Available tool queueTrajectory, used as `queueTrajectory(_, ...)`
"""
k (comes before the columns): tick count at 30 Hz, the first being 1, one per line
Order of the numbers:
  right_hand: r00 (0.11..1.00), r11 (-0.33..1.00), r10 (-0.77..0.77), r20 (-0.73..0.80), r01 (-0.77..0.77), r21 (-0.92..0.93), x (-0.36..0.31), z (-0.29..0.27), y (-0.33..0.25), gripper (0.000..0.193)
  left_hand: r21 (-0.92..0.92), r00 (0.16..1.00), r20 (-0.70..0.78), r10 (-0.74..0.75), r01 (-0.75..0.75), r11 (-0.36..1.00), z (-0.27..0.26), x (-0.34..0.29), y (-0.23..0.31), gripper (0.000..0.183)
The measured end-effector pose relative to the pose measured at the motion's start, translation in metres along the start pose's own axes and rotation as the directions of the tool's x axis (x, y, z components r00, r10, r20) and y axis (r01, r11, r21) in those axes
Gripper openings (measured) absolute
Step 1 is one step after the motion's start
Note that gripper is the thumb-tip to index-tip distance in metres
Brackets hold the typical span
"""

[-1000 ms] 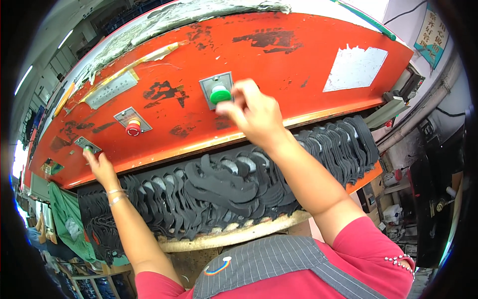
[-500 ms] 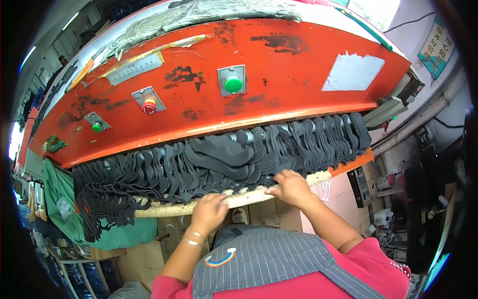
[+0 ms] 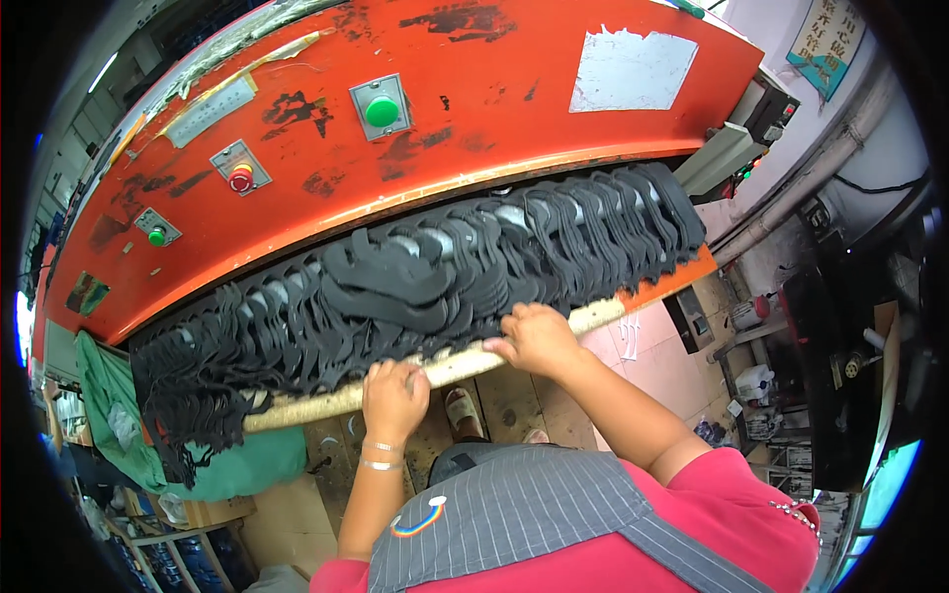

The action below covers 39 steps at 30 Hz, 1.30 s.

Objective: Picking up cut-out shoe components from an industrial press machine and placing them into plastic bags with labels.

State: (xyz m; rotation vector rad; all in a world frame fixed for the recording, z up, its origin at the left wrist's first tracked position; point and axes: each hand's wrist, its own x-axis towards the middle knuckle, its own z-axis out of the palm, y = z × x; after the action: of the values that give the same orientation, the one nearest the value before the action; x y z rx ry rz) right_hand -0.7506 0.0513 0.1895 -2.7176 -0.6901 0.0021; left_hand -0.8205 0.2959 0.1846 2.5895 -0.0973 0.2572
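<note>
A pale board (image 3: 460,366) with a worn front edge lies across the front of a red machine (image 3: 297,148). It is covered by a dark grey foam-like sheet cut into many curved strips (image 3: 583,232). Several loose curved pieces (image 3: 386,282) are heaped on top near the middle. My left hand (image 3: 393,400) is closed over the board's front edge, fingertips by the strips. Farther right, my right hand (image 3: 537,339) grips the same edge, fingers over the top and thumb to the left. The undersides of both grips are hidden.
On the machine's front are a large green button (image 3: 382,111), a red knob (image 3: 240,178) and a small green button (image 3: 156,236). Green cloth (image 3: 237,460) hangs at the left end. Shelving (image 3: 173,544) stands at lower left. A pipe (image 3: 811,178) runs along the right wall.
The view has turned, so machine, board and strips sit farther left and higher. Both hands stay at the board's edge; my left fingers look more tightly curled. More of my feet shows.
</note>
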Motion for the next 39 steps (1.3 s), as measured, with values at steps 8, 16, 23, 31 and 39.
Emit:
queueTrajectory(8,0.948,0.981,0.116,-0.298,-0.063,0.182,0.03,-0.046,0.054,0.037,-0.034,0.852,0.52,-0.052,0.082,0.996,-0.075,0.002,0.055,0.024)
queueTrajectory(16,0.988,0.993,0.053,-0.147,-0.068,-0.1,0.047,0.005,0.051,0.031,0.204,0.961,0.125,0.247,-0.269,0.941,0.029,0.06,0.039,0.05)
queueTrajectory(23,0.999,0.983,-0.05,-0.01,0.048,-0.177,0.032,-0.04,0.051,0.034,0.411,0.967,0.185,0.178,-0.241,0.879,0.039,0.027,0.025,0.053)
queueTrajectory(31,0.978,0.515,0.157,-0.137,0.037,0.857,-0.012,-0.129,0.115,0.021,0.318,0.952,0.305,0.034,-0.136,0.938,0.02,0.021,0.028,0.061)
queueTrajectory(39,0.933,-0.062,0.326,-0.152,0.182,0.981,-0.096,-0.036,0.055,0.037,-0.261,0.985,0.143,0.094,-0.054,0.964,0.089,0.123,0.073,0.077)
